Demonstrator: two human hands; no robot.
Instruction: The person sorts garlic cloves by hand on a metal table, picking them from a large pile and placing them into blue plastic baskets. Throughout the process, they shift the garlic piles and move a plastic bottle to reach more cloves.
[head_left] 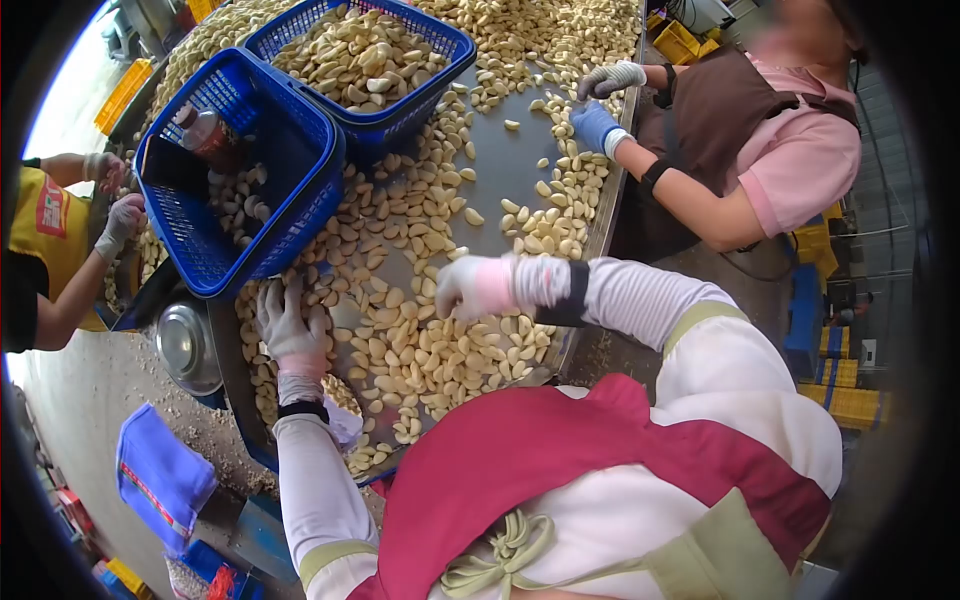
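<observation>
Far blue basket (400, 110), heaped full. Steel bowl (188, 345) at lower left. Co-worker's blue glove (597, 126) opposite. Yellow crates (850, 403) stacked far right. Blue bag (160, 472) on the floor (95, 395).

A food-sorting workshop: peeled garlic cloves (430, 330) cover a long steel table (500, 170), blue baskets (250, 170) on it, gloved workers along its edges.
</observation>
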